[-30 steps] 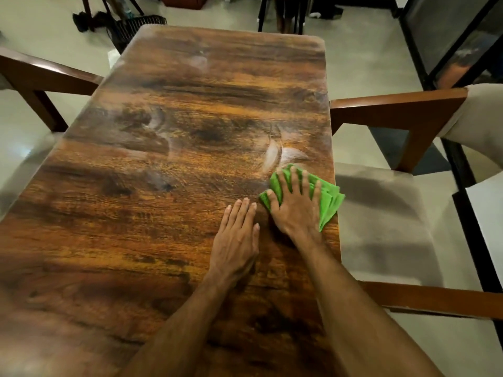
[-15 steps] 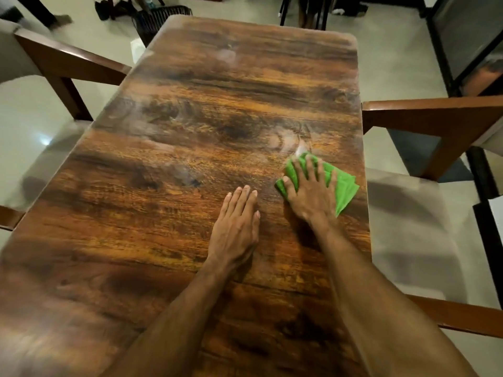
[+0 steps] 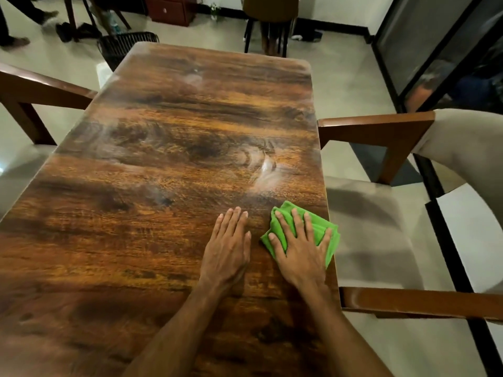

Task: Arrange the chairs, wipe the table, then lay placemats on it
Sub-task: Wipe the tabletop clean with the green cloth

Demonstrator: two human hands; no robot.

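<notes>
On table point(image 3: 163, 186), right hand point(image 3: 299, 248), cloth point(image 3: 319, 223) drawn nearer

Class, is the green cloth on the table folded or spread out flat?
Folded: the cloth shows stacked layered edges beside the right hand pressing it.

Single head-worn wide-angle view. Looking forward and steeply down along the wooden table point(image 3: 174, 164) from its near end, slightly right of centre. Close in: tabletop filling most of frame, left hand point(image 3: 227, 254) and right hand point(image 3: 299, 254) low centre. Left armchair point(image 3: 40, 91) and right armchair point(image 3: 381, 129) cropped at side edges, floor point(image 3: 348, 85) along top.
</notes>
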